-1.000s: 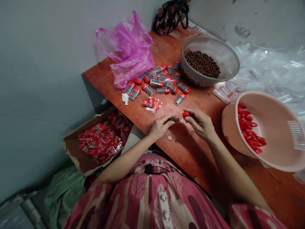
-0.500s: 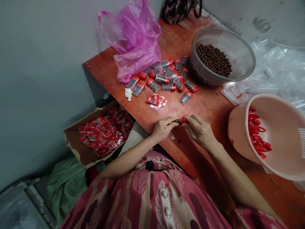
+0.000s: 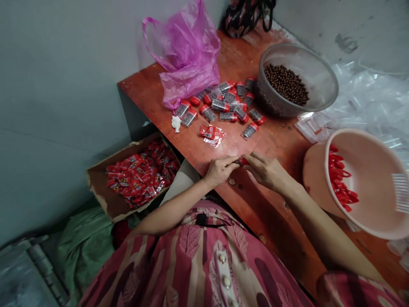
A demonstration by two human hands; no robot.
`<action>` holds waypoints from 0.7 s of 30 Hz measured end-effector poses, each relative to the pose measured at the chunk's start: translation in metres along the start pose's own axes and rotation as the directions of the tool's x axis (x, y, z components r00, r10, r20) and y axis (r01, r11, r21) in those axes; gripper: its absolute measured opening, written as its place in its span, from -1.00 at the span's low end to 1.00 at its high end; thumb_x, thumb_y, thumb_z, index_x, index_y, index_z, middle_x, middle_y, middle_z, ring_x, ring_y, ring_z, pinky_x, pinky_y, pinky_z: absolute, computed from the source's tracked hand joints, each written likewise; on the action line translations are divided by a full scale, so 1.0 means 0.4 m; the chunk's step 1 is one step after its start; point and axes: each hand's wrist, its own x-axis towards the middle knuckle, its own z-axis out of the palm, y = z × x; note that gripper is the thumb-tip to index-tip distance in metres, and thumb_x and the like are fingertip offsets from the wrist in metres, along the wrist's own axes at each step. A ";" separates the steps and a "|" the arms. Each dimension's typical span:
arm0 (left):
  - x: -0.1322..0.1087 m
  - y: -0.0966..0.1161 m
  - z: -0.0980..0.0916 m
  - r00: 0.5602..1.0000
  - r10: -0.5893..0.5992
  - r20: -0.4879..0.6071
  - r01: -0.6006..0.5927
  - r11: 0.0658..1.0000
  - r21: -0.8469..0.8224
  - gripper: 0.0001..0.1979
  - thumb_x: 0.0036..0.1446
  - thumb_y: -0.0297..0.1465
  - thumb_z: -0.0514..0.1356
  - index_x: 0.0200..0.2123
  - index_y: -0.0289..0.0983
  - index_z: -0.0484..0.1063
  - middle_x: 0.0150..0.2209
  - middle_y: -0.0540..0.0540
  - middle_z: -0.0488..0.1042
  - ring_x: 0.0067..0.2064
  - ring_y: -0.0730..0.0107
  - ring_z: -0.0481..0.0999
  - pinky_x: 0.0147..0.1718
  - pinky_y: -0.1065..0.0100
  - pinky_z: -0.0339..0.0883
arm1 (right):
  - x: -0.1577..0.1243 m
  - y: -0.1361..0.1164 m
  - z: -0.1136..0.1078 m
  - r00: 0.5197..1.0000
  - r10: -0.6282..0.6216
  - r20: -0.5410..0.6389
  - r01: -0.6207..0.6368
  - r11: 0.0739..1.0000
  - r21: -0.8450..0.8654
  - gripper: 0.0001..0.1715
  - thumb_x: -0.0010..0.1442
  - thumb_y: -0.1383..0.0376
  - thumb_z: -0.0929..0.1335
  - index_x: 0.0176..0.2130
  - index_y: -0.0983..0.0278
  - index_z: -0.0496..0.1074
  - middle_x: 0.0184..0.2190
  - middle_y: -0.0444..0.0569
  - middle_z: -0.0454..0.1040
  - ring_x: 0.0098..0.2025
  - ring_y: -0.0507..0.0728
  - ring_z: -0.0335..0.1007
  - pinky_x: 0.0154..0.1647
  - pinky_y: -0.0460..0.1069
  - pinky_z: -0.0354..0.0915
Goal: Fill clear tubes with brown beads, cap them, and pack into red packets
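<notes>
Near the table's front edge, my left hand point(image 3: 221, 171) is closed around the body of a small clear tube with a red cap point(image 3: 243, 162), dark beads showing inside. My right hand point(image 3: 263, 169) grips its red-capped end, and the fingers cover most of it. Just beyond my hands lie some red printed packets point(image 3: 211, 134). Several more filled tubes with red caps point(image 3: 220, 105) are scattered farther back, with one point(image 3: 250, 130) a little apart, closer to my hands.
A grey bowl of brown beads point(image 3: 300, 102) stands at the back right, beside clear plastic tubes point(image 3: 367, 98). Nearer is a pink basin point(image 3: 377, 183) with red caps point(image 3: 340, 179). A pink plastic bag point(image 3: 191, 55) sits at the back left. Below the edge is a carton point(image 3: 96, 183) of red packets.
My right hand has shifted slightly on the tube, its fingers now flatter over the red cap. The whole view has moved a little; the other objects lie as before.
</notes>
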 end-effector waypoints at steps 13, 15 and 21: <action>0.011 0.020 0.016 0.932 -0.361 0.018 0.326 0.818 -0.475 -0.71 0.11 -0.20 0.20 -0.18 -0.28 0.37 -0.33 -0.05 0.53 -0.31 0.41 0.56 -0.28 0.36 0.49 | 0.053 -0.054 0.110 0.753 0.658 -0.011 -0.214 0.261 0.941 -0.62 0.08 0.06 0.40 -0.15 0.21 0.47 -0.23 -0.03 0.53 -0.20 0.12 0.44 -0.13 0.05 0.37; 0.015 0.030 -0.004 0.947 -0.322 0.022 0.311 0.892 -0.330 -0.75 0.15 -0.23 0.16 -0.20 -0.28 0.39 -0.33 -0.05 0.53 -0.30 0.40 0.56 -0.29 0.37 0.48 | 0.062 -0.046 0.119 0.735 0.675 0.059 -0.220 0.155 0.963 -0.59 0.05 0.01 0.40 -0.18 0.22 0.47 -0.32 -0.06 0.53 -0.32 0.09 0.43 -0.26 0.00 0.37; 0.080 0.027 -0.150 0.947 0.026 -0.320 0.141 0.861 0.489 -0.65 0.20 -0.18 0.10 -0.08 -0.30 0.42 -0.17 -0.20 0.48 -0.13 0.23 0.48 -0.09 0.26 0.32 | 0.059 0.027 0.104 0.753 0.642 0.144 -0.451 0.345 0.824 -0.57 0.07 -0.01 0.35 -0.24 0.27 0.48 -0.44 -0.08 0.50 -0.45 0.07 0.37 -0.40 -0.03 0.29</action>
